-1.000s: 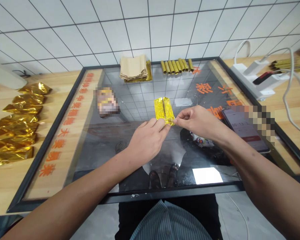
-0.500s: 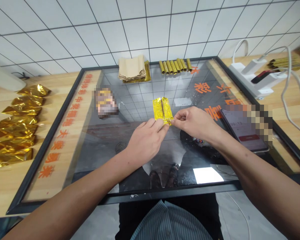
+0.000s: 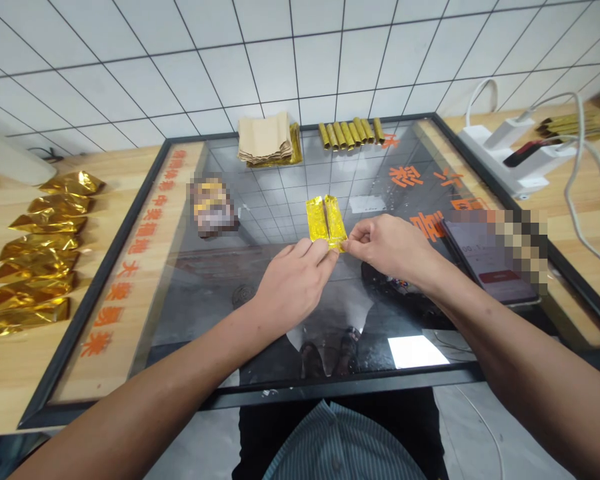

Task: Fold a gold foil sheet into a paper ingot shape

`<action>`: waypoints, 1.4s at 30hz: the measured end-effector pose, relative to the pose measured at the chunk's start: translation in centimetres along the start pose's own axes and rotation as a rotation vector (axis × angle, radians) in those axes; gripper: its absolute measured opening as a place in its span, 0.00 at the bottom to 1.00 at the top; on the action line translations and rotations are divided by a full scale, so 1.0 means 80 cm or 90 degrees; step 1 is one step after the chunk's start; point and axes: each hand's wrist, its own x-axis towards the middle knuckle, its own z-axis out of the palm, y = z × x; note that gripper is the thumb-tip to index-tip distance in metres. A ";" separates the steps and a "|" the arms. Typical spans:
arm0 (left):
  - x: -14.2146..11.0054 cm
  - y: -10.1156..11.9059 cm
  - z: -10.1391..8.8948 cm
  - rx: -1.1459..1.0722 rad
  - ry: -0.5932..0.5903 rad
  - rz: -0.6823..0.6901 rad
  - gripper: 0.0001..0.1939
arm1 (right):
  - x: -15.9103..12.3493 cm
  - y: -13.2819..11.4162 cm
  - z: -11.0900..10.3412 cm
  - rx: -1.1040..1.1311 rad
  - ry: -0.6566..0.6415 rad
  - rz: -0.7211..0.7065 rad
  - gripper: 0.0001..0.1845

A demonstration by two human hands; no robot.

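Observation:
A small folded gold foil sheet (image 3: 326, 219) lies on the glass panel (image 3: 260, 280) in the middle of the view, its two long flaps folded toward the centre. My left hand (image 3: 293, 280) pinches its near left corner with closed fingers. My right hand (image 3: 387, 243) pinches the near right corner in the same way. Both hands rest low over the glass, almost touching each other.
A stack of tan and gold sheets (image 3: 267, 138) and a row of rolled gold tubes (image 3: 353, 131) lie at the panel's far edge. Several folded gold pieces (image 3: 40, 257) line the wooden table at left. A phone (image 3: 487, 263) lies right, with a power strip (image 3: 510, 157) and cables behind.
Almost nothing: both hands keep pinching the foil's near end, and the view has shifted slightly.

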 end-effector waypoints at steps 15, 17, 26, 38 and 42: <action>-0.001 -0.001 0.000 -0.006 0.023 0.006 0.20 | -0.001 0.002 0.000 -0.038 0.000 -0.003 0.13; -0.001 -0.001 0.000 -0.004 0.027 0.005 0.20 | 0.001 0.004 -0.001 -0.035 0.003 -0.003 0.12; 0.000 0.000 0.002 0.001 0.019 0.003 0.20 | 0.005 0.022 -0.010 0.100 -0.027 -0.079 0.10; -0.001 0.001 0.001 0.008 0.029 0.003 0.19 | 0.005 0.020 -0.005 0.056 -0.013 -0.067 0.14; 0.000 0.002 0.000 -0.001 0.030 -0.005 0.18 | 0.006 0.011 -0.002 -0.018 0.025 -0.003 0.15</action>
